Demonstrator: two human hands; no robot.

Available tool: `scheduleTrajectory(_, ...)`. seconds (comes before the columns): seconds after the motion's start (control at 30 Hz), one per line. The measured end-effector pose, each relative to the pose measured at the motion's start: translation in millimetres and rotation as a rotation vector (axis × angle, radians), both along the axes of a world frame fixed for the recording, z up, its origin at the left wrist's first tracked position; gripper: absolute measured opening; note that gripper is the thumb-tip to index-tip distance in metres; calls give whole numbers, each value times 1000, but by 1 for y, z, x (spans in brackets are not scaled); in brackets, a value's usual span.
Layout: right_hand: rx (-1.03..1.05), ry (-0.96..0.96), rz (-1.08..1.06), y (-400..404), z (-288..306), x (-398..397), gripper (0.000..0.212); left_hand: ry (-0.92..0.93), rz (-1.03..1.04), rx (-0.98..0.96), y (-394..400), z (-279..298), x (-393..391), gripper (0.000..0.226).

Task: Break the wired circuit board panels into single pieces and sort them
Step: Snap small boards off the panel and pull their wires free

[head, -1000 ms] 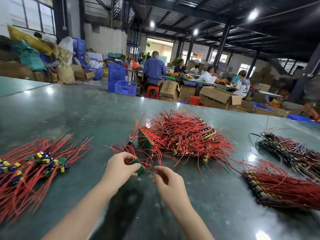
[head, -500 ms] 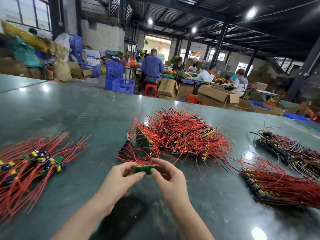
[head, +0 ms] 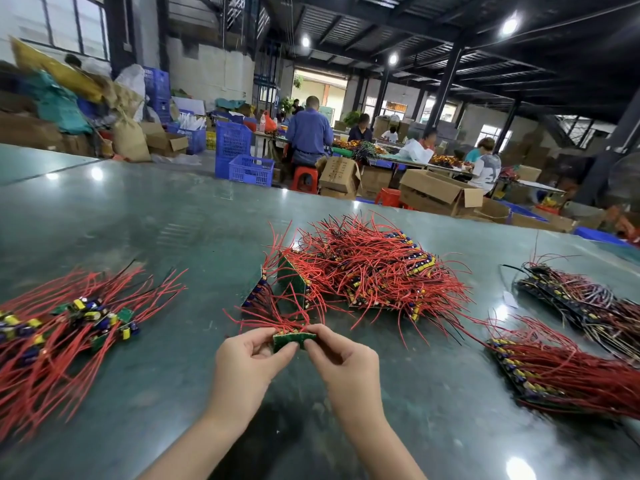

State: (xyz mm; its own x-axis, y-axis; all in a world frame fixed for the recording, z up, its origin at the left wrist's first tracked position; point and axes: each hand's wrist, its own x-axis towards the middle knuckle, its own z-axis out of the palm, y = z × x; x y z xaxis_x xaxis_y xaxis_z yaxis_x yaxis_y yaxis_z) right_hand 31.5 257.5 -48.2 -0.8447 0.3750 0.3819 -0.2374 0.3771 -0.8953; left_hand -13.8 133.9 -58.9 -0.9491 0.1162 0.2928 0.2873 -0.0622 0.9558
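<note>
A small green circuit board strip [head: 293,339] with red wires fanning away from me is held just above the table. My left hand [head: 247,362] pinches its left end and my right hand [head: 341,358] pinches its right end. Beyond it lies a big heap of wired panels [head: 374,268], with two green panels [head: 291,282] standing on edge at its near left. A pile of single boards [head: 69,323] with red wires lies at the left.
The dark green table [head: 156,220] carries two more stacks of wired panels at the right [head: 561,372] and far right [head: 581,299]. Past the far edge are blue crates [head: 242,161], cardboard boxes [head: 440,192] and seated people at another table.
My right hand has come onto the green strip, so both hands now pinch it, and the strip has been turned flat and level in front of me.
</note>
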Motion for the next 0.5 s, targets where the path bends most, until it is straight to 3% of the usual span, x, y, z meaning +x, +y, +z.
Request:
scheduleTrajectory(0.13, -30, 41, -40, -6, 1, 0, 38, 71, 63, -19, 2, 1, 2, 29)
scheduleTrajectory(0.23, -83, 72, -91, 0, 5, -1, 30, 129, 191, -141, -5, 4, -8, 16)
scheduleTrajectory(0.37, -247, 26, -107, 10, 8, 0, 22, 169, 301, -519, -20, 7, -16, 9)
scheduleTrajectory(0.43, -306, -4, -94, 10, 7, 0, 20, 138, 335, -772, -22, 10, -13, 27)
scheduleTrajectory(0.5, -344, -14, -69, 8, 8, 0, 17, 154, 367, -898, -23, 12, -11, 30)
